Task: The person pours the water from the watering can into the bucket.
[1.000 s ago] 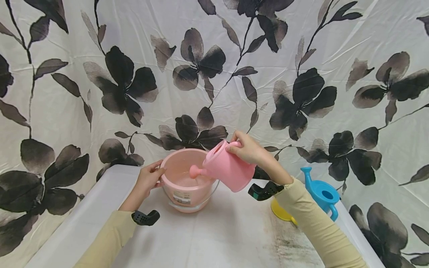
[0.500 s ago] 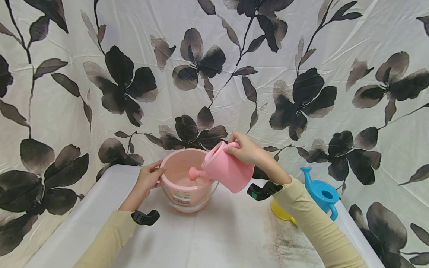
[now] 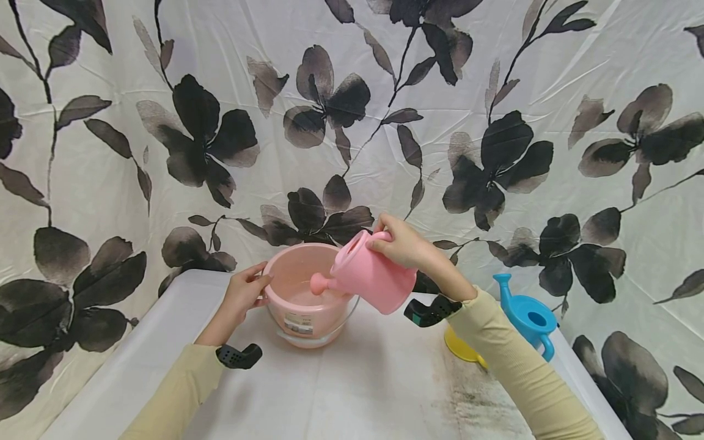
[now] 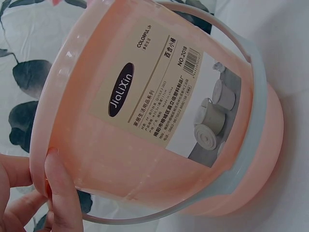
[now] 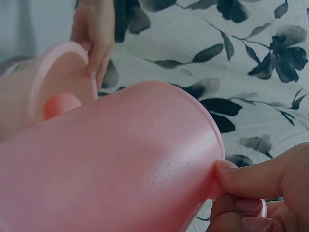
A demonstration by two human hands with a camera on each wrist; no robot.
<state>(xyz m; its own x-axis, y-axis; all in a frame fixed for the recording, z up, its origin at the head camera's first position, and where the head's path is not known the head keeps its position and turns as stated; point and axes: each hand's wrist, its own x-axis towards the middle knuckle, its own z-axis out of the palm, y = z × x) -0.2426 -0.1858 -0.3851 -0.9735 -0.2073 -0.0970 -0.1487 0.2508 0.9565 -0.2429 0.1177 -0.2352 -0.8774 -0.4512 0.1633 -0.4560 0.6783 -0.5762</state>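
A peach-pink bucket (image 3: 308, 333) with a printed label (image 4: 159, 92) and a pale grey handle (image 4: 253, 116) stands upright on the table. My left hand (image 3: 240, 298) grips its rim on the left side, thumb and fingers pinching the edge in the left wrist view. With my right hand (image 3: 404, 245) I hold a pink watering can (image 3: 376, 275) by its handle. The can is tilted left, so its round sprinkler head (image 3: 318, 283) hangs over the bucket's opening. In the right wrist view the thumb and curled fingers (image 5: 251, 179) clasp the can's handle.
On the right side of the white table (image 3: 308, 397) sit a blue watering can (image 3: 530, 321) and a yellow object (image 3: 461, 345), partly hidden behind my right forearm. A floral cloth (image 3: 330, 159) hangs behind the table. Dark stains mark the tabletop at right.
The pink watering can has shifted very slightly to the left, still tilted over the bucket. My left hand and the bucket have stayed in place.
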